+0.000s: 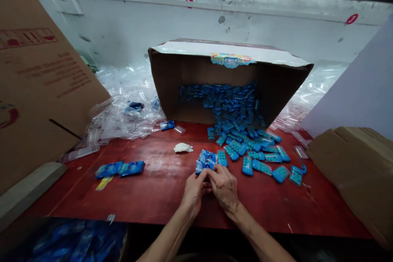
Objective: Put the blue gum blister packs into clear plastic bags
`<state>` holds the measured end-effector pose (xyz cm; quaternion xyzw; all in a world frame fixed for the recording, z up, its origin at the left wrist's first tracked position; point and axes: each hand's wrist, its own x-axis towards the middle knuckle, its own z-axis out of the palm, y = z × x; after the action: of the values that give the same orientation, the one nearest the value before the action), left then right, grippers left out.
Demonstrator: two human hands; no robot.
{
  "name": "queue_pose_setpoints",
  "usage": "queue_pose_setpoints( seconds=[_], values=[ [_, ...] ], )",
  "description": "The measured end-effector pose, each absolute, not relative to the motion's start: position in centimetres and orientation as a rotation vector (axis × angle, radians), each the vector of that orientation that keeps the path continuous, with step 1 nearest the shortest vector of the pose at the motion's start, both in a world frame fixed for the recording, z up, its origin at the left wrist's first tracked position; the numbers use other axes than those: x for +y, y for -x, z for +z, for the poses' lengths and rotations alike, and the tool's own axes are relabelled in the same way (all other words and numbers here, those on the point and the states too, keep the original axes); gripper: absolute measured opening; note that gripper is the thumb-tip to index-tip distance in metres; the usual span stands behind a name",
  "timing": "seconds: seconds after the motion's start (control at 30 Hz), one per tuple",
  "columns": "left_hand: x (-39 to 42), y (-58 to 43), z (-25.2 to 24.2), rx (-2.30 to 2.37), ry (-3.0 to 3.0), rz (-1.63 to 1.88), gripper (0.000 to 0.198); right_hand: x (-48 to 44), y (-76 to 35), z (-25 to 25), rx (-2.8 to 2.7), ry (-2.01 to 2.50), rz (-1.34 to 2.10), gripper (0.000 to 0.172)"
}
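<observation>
My left hand (194, 191) and my right hand (224, 186) meet over the near middle of the table, fingers pinched together. Between them is a blue printed packet (206, 159), its crinkled upper part standing out beyond the fingertips. Whether anything is inside it is hidden. Just past my right hand's knuckles lies a small clear-and-blue case (222, 157) with rounded teal pieces. More such cases (247, 165) are strewn to the right. On the left, filled blue packets (131, 168) lie side by side, partly over a yellow-and-clear strip (104, 183).
A tipped cardboard box (288, 90) spills many cases onto the red table (159, 196). Clear plastic trays (123, 110) pile up behind. Large cartons flank both sides, left (39, 82) and right (356, 168). A crumpled white wad (183, 147) lies mid-table. Blue packets (76, 241) fill a container below the left edge.
</observation>
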<state>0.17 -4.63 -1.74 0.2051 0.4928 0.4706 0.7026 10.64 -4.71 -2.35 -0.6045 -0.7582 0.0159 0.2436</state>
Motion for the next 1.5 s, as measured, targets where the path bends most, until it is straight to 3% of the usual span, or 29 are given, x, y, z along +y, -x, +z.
queue_pose_setpoints(
  seconds=[0.27,0.43,0.57,0.7,0.8,0.93,1.17,1.4,1.5],
  values=[
    [-2.4,-0.2,-2.5,1.199,-0.5,0.94,0.033,-2.7,-11.0,-3.7,-2.184,1.699,-0.036,0.021],
    [-2.9,1.0,-2.1,1.466,-0.636,1.077,0.047,-1.5,-11.4,-3.4,-2.163,1.677,-0.009,0.023],
    [-4.1,1.3,-1.4,1.287,-0.59,1.012,0.039,-3.5,-11.4,-1.7,-2.111,1.528,0.051,0.027],
    [-4.8,1.0,-1.6,1.063,-0.5,1.057,0.028,-5.5,-11.2,-1.1,-1.903,1.403,0.373,0.021],
    [-4.9,0.8,-2.3,1.088,-0.5,1.055,0.026,-5.6,-11.1,-1.8,-1.451,1.403,0.835,0.032],
    [-5.1,0.4,-2.8,1.176,-0.6,1.081,0.023,-4.8,-11.0,-2.9,-1.091,1.331,1.278,0.025],
    [-5.3,-0.4,-2.4,1.116,-0.527,1.114,0.023,-5.0,-10.7,-3.3,-1.063,1.387,1.14,0.031],
    [-5.1,0.9,-1.2,0.936,-0.497,0.901,0.021,-3.8,-12.6,-1.9,-1.354,1.436,1.08,0.041],
    [-5.2,1.3,-1.4,0.98,-0.422,0.892,0.019,-2.2,-13.3,-1.1,-1.506,1.629,0.772,0.032]
  ],
)
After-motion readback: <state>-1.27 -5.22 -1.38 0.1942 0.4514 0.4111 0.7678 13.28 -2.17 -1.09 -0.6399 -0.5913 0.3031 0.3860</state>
